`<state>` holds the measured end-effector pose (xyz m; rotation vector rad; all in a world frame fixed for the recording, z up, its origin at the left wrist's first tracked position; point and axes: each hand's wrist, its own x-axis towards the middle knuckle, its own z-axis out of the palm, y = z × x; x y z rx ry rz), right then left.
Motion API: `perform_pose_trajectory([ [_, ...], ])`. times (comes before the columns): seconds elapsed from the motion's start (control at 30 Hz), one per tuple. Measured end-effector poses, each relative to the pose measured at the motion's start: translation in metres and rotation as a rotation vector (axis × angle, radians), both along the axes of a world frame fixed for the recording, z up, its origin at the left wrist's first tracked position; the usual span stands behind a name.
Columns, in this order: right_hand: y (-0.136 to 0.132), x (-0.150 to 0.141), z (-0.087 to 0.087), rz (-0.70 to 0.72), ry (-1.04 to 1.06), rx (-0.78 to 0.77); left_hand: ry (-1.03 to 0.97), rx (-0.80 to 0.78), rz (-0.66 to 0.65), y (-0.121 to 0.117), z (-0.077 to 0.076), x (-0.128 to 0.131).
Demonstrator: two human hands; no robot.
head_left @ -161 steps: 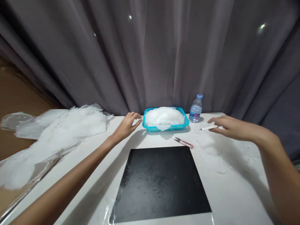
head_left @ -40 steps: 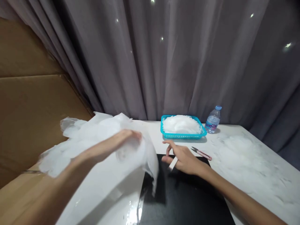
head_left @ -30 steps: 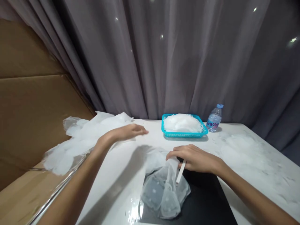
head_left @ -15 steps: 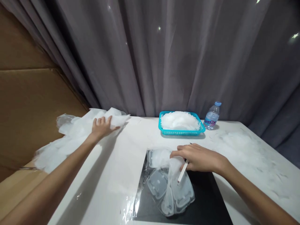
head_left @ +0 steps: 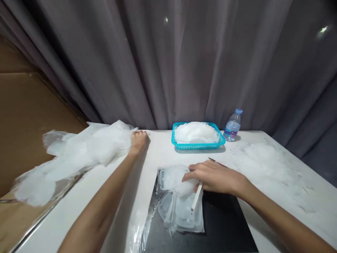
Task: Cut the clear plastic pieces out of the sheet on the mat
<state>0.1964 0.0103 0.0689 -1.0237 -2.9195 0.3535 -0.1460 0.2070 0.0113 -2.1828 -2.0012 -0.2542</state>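
My right hand (head_left: 214, 177) rests on a clear plastic bag of white pieces (head_left: 179, 200) that lies on the black mat (head_left: 226, 225). Its fingers are closed around a thin white stick (head_left: 196, 196) while they press the bag's top. My left hand (head_left: 138, 140) reaches to the far left and is curled against the edge of a big heap of white plastic bags (head_left: 79, 151). A pair of pink-handled snips (head_left: 216, 161) lies just behind my right hand.
A teal basket (head_left: 197, 143) heaped with white material stands at the back by the grey curtain. A small water bottle (head_left: 232, 121) is to its right. White scraps (head_left: 263, 158) litter the right of the white table. Cardboard (head_left: 28, 105) rises at left.
A bag from the heap now lies on the black mat under my right hand. My left hand went back to the heap and has slid to its right edge.
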Motion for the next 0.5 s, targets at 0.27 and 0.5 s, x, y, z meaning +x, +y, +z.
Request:
perform_pose_trajectory([
  [0.27, 0.004, -0.003, 0.001, 0.017, -0.019, -0.062, 0.088, 0.095, 0.154, 0.005, 0.022, -0.038],
  [0.5, 0.002, -0.004, -0.005, -0.004, -0.025, -0.098, 0.048, 0.069, -0.024, 0.000, 0.053, -0.067],
])
